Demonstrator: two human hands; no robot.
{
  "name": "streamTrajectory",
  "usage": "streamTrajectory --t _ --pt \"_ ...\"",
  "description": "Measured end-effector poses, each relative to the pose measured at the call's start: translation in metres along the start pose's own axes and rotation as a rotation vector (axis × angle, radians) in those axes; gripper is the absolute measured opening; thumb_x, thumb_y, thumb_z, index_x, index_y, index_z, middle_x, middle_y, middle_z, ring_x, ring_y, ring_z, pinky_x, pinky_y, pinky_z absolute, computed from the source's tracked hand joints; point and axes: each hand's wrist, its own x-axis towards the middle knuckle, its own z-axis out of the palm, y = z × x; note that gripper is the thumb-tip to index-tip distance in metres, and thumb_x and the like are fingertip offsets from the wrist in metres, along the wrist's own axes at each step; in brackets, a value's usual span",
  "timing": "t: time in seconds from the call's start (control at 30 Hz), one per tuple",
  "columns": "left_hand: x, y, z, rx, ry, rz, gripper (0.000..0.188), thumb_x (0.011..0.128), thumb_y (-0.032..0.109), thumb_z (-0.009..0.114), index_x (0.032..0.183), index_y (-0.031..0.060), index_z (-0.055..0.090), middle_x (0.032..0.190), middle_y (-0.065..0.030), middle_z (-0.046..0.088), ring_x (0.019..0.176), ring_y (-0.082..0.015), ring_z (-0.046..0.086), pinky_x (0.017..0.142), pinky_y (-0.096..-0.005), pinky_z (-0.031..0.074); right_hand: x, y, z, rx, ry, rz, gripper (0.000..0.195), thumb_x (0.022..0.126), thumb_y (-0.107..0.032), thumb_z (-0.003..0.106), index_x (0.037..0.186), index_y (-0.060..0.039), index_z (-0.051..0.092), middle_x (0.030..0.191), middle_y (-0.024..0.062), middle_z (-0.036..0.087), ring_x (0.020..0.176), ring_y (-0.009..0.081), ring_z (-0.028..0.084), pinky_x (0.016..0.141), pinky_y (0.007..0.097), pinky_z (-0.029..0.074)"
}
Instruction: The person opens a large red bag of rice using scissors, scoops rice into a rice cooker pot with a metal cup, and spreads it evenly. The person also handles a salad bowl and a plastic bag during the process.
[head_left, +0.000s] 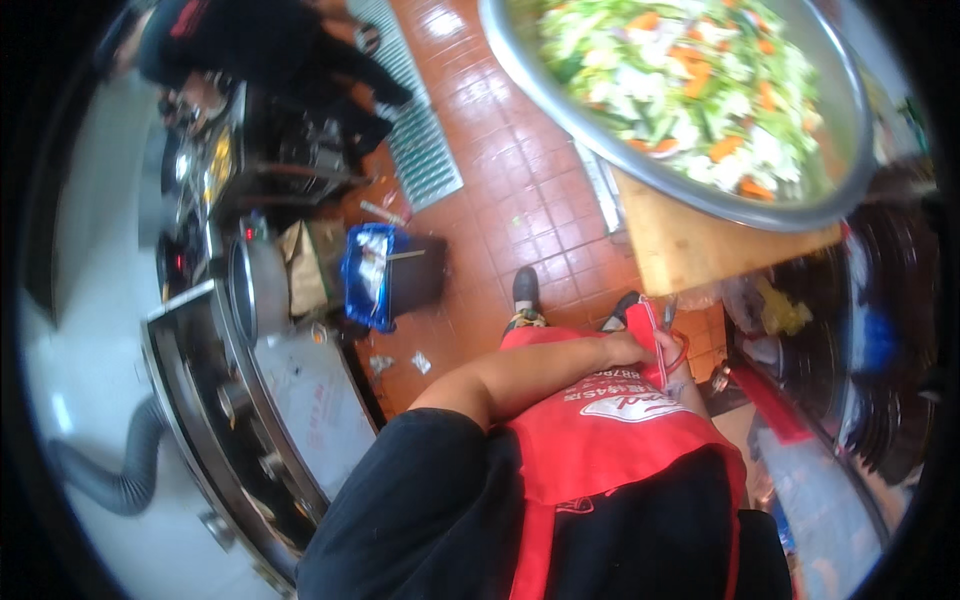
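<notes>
A red apron (630, 450) with white printing hangs over my black clothing. My left hand (628, 351) reaches across the front and is closed on the gathered fabric near the apron's lower edge. Beside it, my right hand (667, 351) pinches the same edge, where white strips or cords run; its fingertips are partly hidden. A red band circles the right wrist. Past the hands, at the upper right, a large metal bowl (675, 184) of chopped vegetables (697, 82), pale green, white and orange, rests over a wooden board (660, 255).
A bin with a blue liner (367, 277) stands on the tiled floor (510, 157), near a paper bag (304, 266) and a metal counter (315, 412). Another person (247, 45) is at a cooking station at the upper left, beside a green slotted mat (420, 135). Scraps litter the floor.
</notes>
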Motion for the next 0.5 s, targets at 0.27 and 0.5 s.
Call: streamTrajectory --t 0.27,0.5 --pt "-0.048 -0.058 -0.065 -1.053 0.228 -0.149 0.017 0.089 0.011 0.067 0.103 0.0023 0.067 0.095 -0.0117 0.068 0.084 -0.0214 0.067 0.072 -0.0371 0.056 0.065 0.020 0.099 -0.141 -0.059 0.074 0.021 0.096 -0.025 0.061 0.110 -0.0089 0.062 0.095 0.0072 0.070 0.079 0.0223 0.069 0.069 0.0368 0.058" --pt "-0.152 -0.194 -0.215 -0.505 0.839 0.139 0.015 0.090 0.018 0.067 0.099 0.0078 0.062 0.085 -0.0097 0.068 0.074 -0.0248 0.066 0.066 -0.0399 0.054 0.109 0.076 0.182 -0.349 0.152 0.283 0.038 0.093 -0.044 0.068 0.119 -0.0218 0.052 0.084 0.0088 0.063 0.069 0.0260 0.065 0.060 0.0398 0.056"
